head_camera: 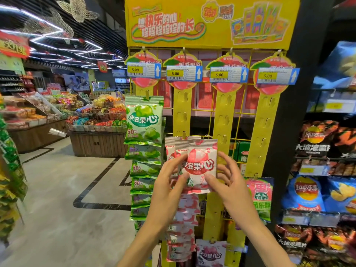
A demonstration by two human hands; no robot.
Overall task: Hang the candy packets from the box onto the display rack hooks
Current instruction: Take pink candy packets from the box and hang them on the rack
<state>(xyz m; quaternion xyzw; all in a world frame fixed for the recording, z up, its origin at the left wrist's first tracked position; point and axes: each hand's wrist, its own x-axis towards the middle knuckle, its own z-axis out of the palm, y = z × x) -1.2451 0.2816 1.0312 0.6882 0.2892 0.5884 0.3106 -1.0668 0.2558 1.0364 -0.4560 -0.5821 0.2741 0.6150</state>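
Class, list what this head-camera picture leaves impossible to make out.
- The supply box: outside the head view.
- Hook hole of the pink-and-white candy packet: too small to tell if hooked.
- Small print on the blue-edged price tags: too small.
- Lower pink packets: hidden behind left hand.

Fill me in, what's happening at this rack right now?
A person is restocking a yellow display rack in a shop. Both hands hold a pink candy packet up at the second strip: the left hand pinches its left side, the right hand its lower right corner. The packet's top edge sits at a hook, in front of another pink packet; whether it has caught cannot be told. Green packets fill the first strip; the upper hooks on the other strips are bare.
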